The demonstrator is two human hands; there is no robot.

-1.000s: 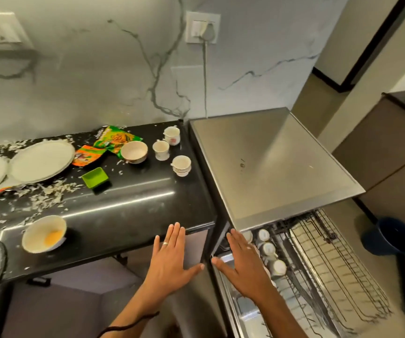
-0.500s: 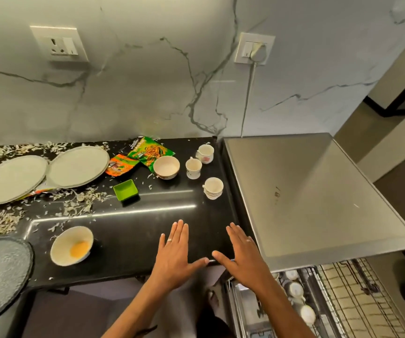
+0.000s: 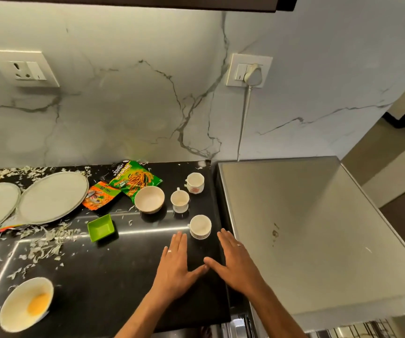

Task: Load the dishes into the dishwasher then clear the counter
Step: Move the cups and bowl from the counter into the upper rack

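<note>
Head view: left hand & right hand both flat, fingers straight, empty (thumb tips nearly meeting) over glossy black counter, w/ small white ceramic cup just beyond fingertips.

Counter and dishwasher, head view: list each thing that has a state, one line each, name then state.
Left hand: open, holding nothing.
Right hand: open, holding nothing.
Nearest cup: upright, empty.
Bowl by the packets: upright, empty.
Front bowl: upright, yellow residue inside.
Green dish: upright, empty.
Wall plug: plugged in.
Dishwasher rack: pulled out.
</note>
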